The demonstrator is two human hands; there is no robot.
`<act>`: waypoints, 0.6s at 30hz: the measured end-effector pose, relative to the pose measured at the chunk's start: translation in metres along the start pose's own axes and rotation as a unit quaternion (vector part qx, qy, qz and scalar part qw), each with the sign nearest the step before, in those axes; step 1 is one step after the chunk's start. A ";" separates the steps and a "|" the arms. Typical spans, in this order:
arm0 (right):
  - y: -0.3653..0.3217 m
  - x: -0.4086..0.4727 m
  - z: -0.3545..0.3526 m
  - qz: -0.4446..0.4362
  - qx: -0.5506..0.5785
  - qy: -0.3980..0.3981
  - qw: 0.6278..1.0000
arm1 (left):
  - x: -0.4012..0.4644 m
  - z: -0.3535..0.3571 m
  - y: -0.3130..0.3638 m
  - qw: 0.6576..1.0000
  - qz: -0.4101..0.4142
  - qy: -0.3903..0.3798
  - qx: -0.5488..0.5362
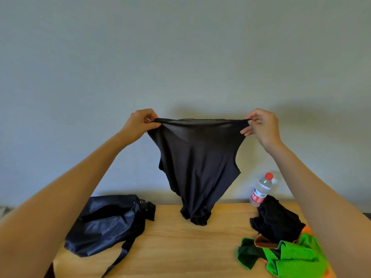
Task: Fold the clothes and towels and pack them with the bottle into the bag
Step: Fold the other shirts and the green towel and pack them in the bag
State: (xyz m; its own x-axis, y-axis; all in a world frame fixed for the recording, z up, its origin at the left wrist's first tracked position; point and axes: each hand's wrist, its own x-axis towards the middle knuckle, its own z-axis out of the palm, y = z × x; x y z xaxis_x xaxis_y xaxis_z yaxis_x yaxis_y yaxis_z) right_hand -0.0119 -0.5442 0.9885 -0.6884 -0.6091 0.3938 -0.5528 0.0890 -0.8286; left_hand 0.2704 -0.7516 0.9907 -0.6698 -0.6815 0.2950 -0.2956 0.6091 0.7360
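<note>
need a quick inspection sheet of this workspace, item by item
surface: light wooden table, bare in the middle
job's things: thin black garment held up, hem bunched on the table; dark navy fabric bag lying at left; clear plastic bottle with red cap upright at right rear; crumpled black cloth on bright green towels, orange cloth between
clutter: nothing seen
grippers: left hand and right hand pinch the garment's top corners
cables: nothing seen
surroundings: plain grey wall
</note>
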 end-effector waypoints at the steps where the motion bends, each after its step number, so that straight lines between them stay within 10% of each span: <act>1: -0.007 0.004 -0.001 -0.010 -0.002 0.001 1.000 | 0.001 -0.007 0.004 1.000 0.004 0.003 0.000; 18: -0.081 0.019 -0.009 -0.113 -0.028 0.015 0.993 | -0.002 -0.095 0.045 0.983 0.102 0.083 0.129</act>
State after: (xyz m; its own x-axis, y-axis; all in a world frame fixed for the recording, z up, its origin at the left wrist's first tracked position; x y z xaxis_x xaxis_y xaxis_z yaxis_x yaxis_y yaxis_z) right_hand 0.0156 -0.5559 1.0664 -0.5575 -0.5952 0.5787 -0.7191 -0.0020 -0.6949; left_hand 0.3234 -0.7617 1.0814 -0.6183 -0.5786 0.5319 -0.3436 0.8076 0.4792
